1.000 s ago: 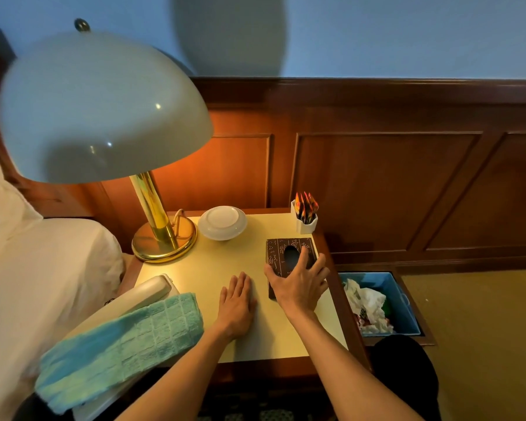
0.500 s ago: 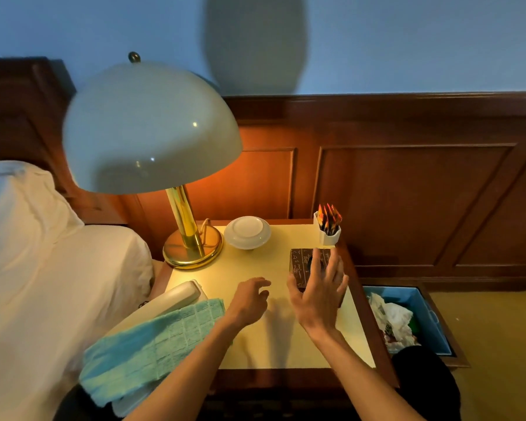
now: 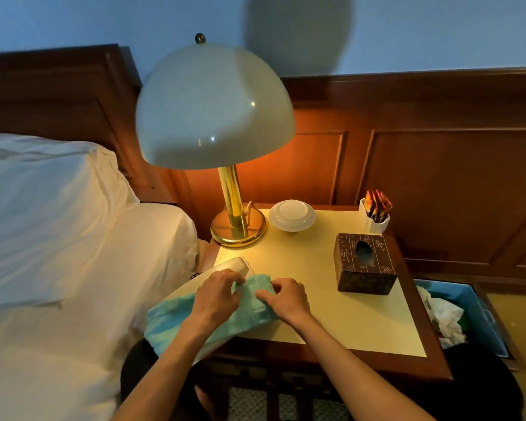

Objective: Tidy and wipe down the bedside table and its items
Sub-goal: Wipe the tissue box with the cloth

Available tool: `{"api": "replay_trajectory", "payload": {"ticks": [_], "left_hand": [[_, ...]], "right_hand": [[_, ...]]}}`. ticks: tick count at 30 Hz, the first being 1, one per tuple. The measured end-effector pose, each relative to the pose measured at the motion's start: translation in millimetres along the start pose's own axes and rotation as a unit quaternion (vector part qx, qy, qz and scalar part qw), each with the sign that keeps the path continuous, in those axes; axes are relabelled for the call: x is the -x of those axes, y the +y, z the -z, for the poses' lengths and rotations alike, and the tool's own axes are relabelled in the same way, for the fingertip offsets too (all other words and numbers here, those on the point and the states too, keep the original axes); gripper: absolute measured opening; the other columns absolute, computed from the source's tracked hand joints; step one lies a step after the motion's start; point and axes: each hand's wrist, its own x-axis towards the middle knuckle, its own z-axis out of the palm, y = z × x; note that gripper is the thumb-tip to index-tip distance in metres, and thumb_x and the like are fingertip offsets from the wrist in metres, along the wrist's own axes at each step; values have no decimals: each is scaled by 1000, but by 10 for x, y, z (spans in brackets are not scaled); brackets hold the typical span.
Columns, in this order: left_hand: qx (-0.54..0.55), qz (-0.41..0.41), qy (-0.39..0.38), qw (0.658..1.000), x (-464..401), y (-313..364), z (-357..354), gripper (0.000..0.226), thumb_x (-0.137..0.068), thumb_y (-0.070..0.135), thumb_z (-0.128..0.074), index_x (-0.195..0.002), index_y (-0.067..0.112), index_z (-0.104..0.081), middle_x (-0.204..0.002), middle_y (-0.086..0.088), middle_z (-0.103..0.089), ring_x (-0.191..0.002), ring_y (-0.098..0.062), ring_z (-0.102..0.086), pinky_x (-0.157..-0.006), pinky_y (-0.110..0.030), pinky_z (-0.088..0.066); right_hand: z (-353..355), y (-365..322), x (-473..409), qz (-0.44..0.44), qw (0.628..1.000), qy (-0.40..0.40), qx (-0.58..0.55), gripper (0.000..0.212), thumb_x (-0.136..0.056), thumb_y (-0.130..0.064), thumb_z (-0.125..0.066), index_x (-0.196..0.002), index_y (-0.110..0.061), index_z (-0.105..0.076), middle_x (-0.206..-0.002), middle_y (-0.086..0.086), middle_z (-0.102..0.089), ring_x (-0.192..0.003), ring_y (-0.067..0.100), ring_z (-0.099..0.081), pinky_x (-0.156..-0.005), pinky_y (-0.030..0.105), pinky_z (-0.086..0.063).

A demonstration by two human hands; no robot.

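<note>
Now both hands on teal cloth (image 3: 195,317) at bedside table's (image 3: 362,323) front left corner: left hand (image 3: 217,296) and right hand (image 3: 283,296) pinching its upper folded edge. Cloth hides most of white phone (image 3: 237,264); only handset end shows. Half second ago right hand rested on tissue box (image 3: 363,261), left hovered over tabletop; box now free near right edge. Cloth waffle-textured, overhanging front edge. Lamp (image 3: 225,147) at back left corner.

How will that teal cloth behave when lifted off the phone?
Probably floppy: the teal cloth drapes over the phone and sags past the table's edge. Likely light, bunching where the left hand and right hand pinch it.
</note>
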Motion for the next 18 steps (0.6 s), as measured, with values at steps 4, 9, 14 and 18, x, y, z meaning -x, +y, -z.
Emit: {"api": "replay_trajectory", "payload": {"ticks": [4, 9, 14, 18], "left_hand": [[19, -38, 8, 999, 44, -26, -79, 24, -83, 13, -71, -105, 22, -72, -112, 3, -68, -92, -17, -62, -73, -32, -54], [-4, -66, -4, 998, -13, 4, -104, 49, -77, 20, -64, -126, 18, -59, -122, -1, -64, -112, -21, -52, -93, -38, -47], [-102, -86, -80, 988, -91, 293, -89, 49, -73, 46, -56, -119, 29, -63, -106, 7, -67, -105, -16, -51, -86, -35, -30], [-132, -134, -143, 972, -134, 563, -233, 39, -70, 51, -53, -96, 27, -68, -91, 8, -65, -96, -15, -54, -86, -38, -34]], "right_hand": [[3, -62, 26, -14, 996, 57, -60, 17, -72, -33, -76, -84, -21, -74, -85, -5, -70, -80, 14, -64, -68, 31, -51], [256, 22, 69, 31, 986, 35, -158, 3, -83, -16, -65, -85, -15, -66, -84, 0, -69, -77, 14, -60, -60, 21, -45], [726, 365, 184, 16, 969, 65, -237, 10, -88, -8, -58, -91, -14, -65, -88, 2, -70, -82, 15, -62, -68, 27, -47], [1141, 697, 316, -19, 957, 129, -257, 19, -89, -7, -56, -97, -17, -70, -93, -1, -70, -88, 12, -62, -70, 23, -48]]}}
